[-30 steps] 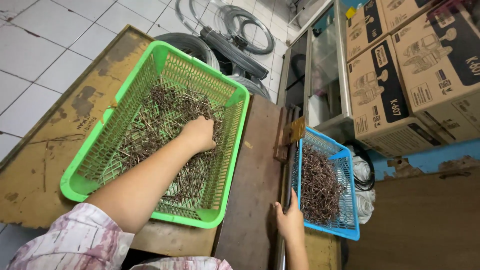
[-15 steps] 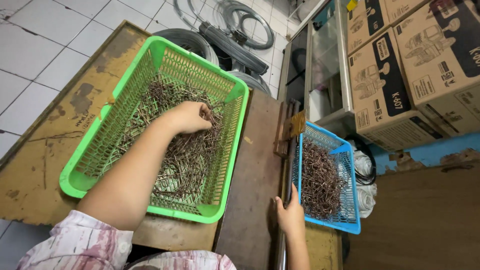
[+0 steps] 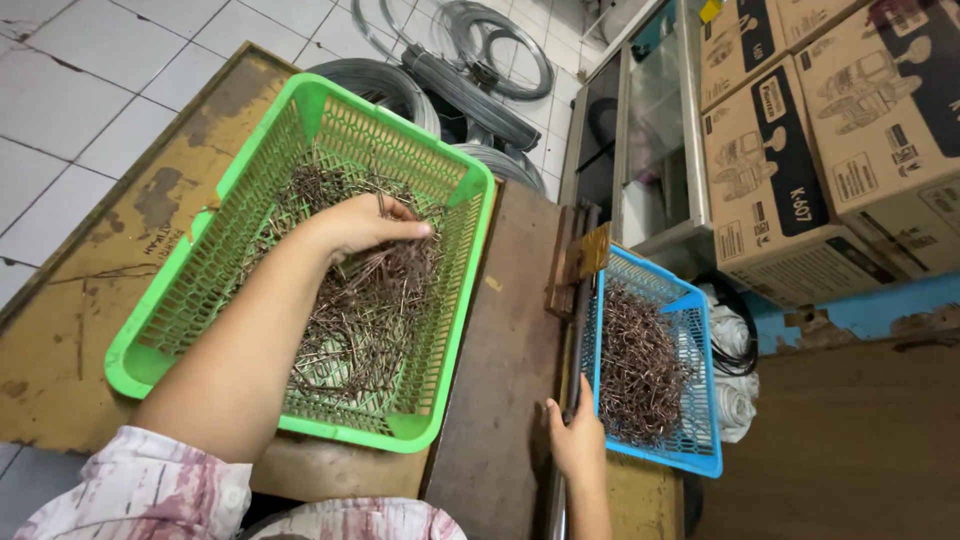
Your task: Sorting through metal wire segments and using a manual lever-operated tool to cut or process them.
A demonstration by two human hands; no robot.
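Observation:
A green plastic basket [image 3: 225,190] sits on a worn wooden table and holds a heap of thin brown metal wire pieces [image 3: 360,310]. My left hand [image 3: 360,225] is inside it, fingers pinched on a small bunch of those wire pieces lifted off the heap. To the right, a smaller blue basket [image 3: 700,390] holds more bent brown wire pieces [image 3: 635,365]. My right hand [image 3: 578,440] rests on a metal bar [image 3: 578,310] beside the blue basket's left wall.
Coils of grey wire [image 3: 470,60] lie on the tiled floor beyond the green basket. Stacked cardboard boxes [image 3: 830,140] and a glass-fronted cabinet [image 3: 640,130] stand at the right. A dark wooden plank [image 3: 500,350] runs between the two baskets.
My left hand has risen from the heap and closed on a bunch of wire pieces. My right hand has stayed on the bar. The view has shifted slightly.

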